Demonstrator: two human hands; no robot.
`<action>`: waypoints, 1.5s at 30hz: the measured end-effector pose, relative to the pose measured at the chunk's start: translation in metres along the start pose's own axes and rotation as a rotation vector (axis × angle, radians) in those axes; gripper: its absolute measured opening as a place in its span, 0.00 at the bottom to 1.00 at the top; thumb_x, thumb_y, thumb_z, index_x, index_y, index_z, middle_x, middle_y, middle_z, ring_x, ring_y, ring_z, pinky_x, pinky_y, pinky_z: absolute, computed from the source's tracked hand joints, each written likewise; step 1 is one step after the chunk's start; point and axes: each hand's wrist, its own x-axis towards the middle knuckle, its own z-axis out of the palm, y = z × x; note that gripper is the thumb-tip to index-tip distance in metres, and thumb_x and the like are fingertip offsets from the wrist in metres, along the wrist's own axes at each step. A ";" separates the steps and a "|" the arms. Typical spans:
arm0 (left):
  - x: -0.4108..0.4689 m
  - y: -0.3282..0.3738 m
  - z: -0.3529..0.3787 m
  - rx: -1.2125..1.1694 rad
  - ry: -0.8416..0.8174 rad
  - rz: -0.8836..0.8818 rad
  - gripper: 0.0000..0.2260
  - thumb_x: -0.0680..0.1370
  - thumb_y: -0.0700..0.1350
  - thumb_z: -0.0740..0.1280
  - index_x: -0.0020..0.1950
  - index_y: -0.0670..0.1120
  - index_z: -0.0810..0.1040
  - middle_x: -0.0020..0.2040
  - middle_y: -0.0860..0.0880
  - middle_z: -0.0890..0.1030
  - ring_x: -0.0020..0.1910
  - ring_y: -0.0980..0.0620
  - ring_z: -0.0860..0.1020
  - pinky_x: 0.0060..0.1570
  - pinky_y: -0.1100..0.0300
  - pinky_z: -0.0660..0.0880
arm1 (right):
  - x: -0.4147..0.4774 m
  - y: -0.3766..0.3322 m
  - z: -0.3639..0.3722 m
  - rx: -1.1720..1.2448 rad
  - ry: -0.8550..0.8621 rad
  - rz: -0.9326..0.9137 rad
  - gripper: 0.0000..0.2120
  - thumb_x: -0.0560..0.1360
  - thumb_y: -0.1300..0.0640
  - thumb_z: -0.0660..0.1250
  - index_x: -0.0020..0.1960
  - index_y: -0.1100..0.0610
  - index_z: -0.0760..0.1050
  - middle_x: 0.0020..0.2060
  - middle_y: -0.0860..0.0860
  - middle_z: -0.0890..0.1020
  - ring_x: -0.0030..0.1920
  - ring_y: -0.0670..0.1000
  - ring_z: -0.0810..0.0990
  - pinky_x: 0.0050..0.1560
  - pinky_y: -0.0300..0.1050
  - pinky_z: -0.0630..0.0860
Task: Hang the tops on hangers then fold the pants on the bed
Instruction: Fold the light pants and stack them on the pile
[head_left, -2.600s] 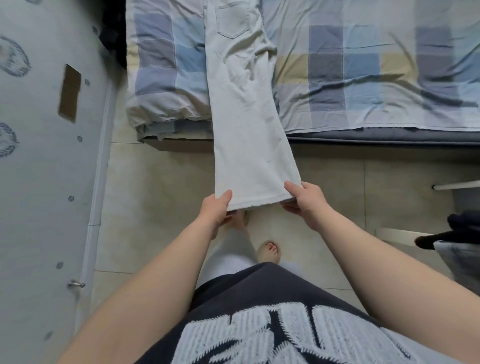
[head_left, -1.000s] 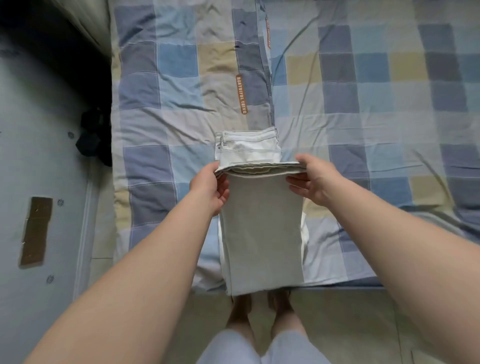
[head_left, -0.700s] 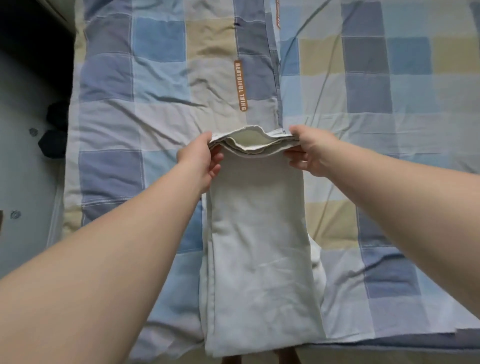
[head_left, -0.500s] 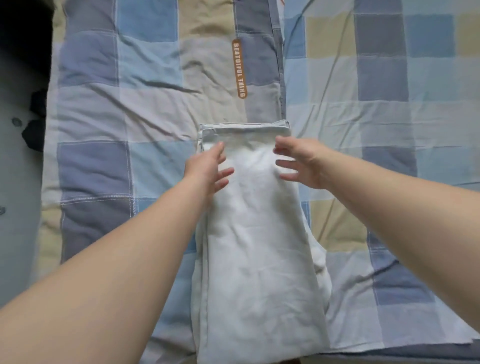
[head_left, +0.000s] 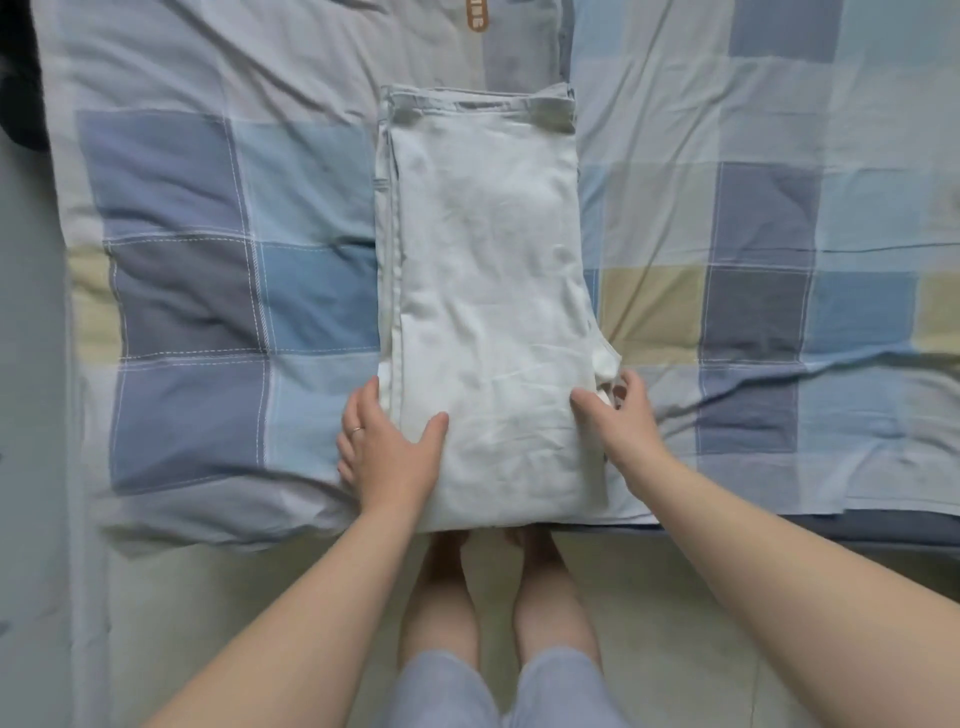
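Pants (head_left: 488, 312) lie flat on the bed (head_left: 779, 156), folded double lengthwise and once end over end, making a long pale rectangle that runs straight away from the person. Both hands sit at the near end of it, one on each side, with the pants between them. The left hand (head_left: 387, 447) is spread: the thumb (head_left: 434, 426) lies on top of the cloth, the fingers (head_left: 363, 410) are straight along the left edge and rest on the checked quilt (head_left: 197, 291), and one finger wears a ring (head_left: 357, 429). The right hand (head_left: 623, 421) has its thumb (head_left: 584, 402) on top near the right edge and its fingers (head_left: 631, 387) curled round the side. A small bulge of cloth is pinched between them. The stacked far edges are well beyond both hands, and past them an orange label (head_left: 475, 18) sits on the cover. The near fold lies just behind the wrists, level with the bed edge. Under the forearms are pale floor (head_left: 675, 623), bare legs (head_left: 441, 597) and blue shorts (head_left: 441, 691). Out past the left hand is grey wall (head_left: 31, 364).
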 end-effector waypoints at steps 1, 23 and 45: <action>-0.006 -0.012 0.002 -0.015 -0.011 -0.013 0.42 0.71 0.58 0.75 0.79 0.51 0.60 0.78 0.47 0.63 0.75 0.41 0.63 0.73 0.44 0.61 | -0.005 0.013 0.003 0.007 -0.030 0.024 0.39 0.72 0.44 0.74 0.77 0.52 0.61 0.72 0.53 0.70 0.71 0.57 0.71 0.71 0.60 0.69; -0.028 -0.062 -0.012 -0.513 -0.631 -0.441 0.13 0.76 0.54 0.74 0.55 0.48 0.81 0.42 0.50 0.85 0.33 0.50 0.80 0.28 0.63 0.72 | -0.066 0.086 0.019 0.374 -0.275 0.398 0.32 0.73 0.46 0.76 0.71 0.56 0.68 0.63 0.53 0.79 0.60 0.58 0.81 0.58 0.56 0.79; -0.161 -0.121 -0.089 -0.307 -0.634 -0.621 0.14 0.76 0.49 0.75 0.56 0.42 0.80 0.43 0.44 0.78 0.29 0.50 0.69 0.23 0.63 0.62 | -0.229 0.114 -0.038 0.267 -0.250 0.484 0.11 0.74 0.55 0.76 0.53 0.56 0.78 0.45 0.55 0.83 0.43 0.55 0.79 0.40 0.45 0.78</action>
